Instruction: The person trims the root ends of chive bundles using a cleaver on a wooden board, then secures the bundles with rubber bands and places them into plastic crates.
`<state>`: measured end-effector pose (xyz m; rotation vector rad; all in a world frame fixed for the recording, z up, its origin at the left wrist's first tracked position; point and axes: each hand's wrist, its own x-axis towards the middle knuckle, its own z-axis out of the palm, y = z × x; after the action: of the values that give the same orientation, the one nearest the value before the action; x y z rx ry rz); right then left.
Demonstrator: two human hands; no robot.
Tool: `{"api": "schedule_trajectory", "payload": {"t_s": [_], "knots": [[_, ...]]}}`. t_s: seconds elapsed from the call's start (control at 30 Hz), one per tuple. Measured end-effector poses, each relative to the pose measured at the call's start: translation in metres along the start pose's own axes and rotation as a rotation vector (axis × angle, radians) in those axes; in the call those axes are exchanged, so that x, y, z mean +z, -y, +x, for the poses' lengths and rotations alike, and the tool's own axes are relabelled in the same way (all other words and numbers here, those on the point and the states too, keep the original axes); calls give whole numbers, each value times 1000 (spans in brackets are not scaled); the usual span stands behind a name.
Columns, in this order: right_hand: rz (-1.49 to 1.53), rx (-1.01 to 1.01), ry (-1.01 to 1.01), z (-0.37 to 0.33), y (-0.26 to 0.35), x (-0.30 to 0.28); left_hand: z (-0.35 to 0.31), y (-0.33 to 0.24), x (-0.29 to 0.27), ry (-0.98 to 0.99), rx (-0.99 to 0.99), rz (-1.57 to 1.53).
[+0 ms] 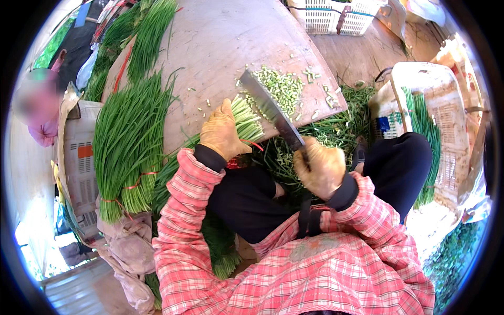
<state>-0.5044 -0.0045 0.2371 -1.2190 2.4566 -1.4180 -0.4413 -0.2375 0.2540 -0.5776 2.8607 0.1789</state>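
Observation:
My left hand [219, 132], in a yellowed glove, is closed around a bunch of garlic chives [247, 119] tied with a red band. The pale cut ends of the bunch point right over the edge of a wooden board [226, 42]. In my gloved right hand [323, 169] is the handle of a long, broad knife [270, 108]. Its dark blade slants up and left, just beside the chive ends; contact between them is unclear. Short chopped stem pieces [283, 86] lie scattered around the blade.
Tied chive bundles [128, 136] lie along the board's left side. Loose trimmings [349, 115] are heaped below its right corner. A white crate [433, 81] stands at right beside another bundle [424, 126]. White baskets [336, 20] sit far back; a person in pink [44, 118] is at left.

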Motion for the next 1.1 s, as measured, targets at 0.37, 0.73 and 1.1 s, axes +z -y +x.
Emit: {"api": "schedule_trajectory", "payload": {"t_s": [0.37, 0.73, 1.1], "knots": [[3, 65, 268, -28, -1, 60, 3, -4, 3, -14, -88, -27], [-470, 62, 616, 25, 9, 78, 10, -19, -11, 52, -134, 13], [-116, 161, 536, 65, -7, 75, 13, -12, -10, 89, -155, 28]]}}
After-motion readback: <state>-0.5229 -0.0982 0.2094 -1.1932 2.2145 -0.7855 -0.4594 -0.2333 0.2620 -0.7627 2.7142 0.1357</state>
